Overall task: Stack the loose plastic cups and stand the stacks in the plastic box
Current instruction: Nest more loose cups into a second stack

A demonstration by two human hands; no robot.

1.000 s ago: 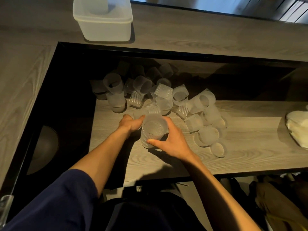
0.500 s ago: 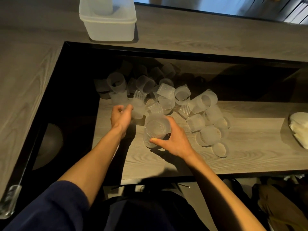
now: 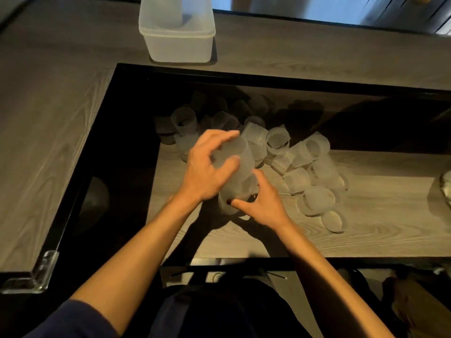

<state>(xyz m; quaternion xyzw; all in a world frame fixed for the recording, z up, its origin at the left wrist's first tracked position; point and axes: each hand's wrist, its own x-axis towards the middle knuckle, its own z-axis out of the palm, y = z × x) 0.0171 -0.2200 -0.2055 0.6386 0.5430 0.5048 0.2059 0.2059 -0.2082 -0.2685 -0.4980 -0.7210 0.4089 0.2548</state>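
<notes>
Two bare hands are seen meeting over a lower bench [image 3: 366, 230] of pale wood grain, which is framed by a black edge and set beneath an upper bench [image 3: 292, 52]. A frosted plastic cup [image 3: 235, 152] is gripped by the left hand [image 3: 205, 172], its fingers [image 3: 227, 136] spread and curled round the cup's wall with the thumb on the nearer side. The cup is tilted and blurred, and its lower end is set against a second cup [image 3: 231, 196]. That second cup is pinched near its nearer end by the right hand [image 3: 264, 207], thumb on one side and fingers curled round the other. Whether the second cup is a single one or several nested together cannot be told, nor whether it rests on the wood. The loose cups [image 3: 310, 150] are heaped just beyond and to the right of the hands, some upright, some lying on their sides, the farthest lost in shadow. The plastic box [image 3: 178, 48] is stood well apart on the upper bench, beyond the heap, with a pale, blurred shape [image 3: 170, 13] inside it. A dark blue sleeve [image 3: 73, 320] is visible on the left arm, and a pale object [image 3: 446, 189] is cut off at the right edge.
</notes>
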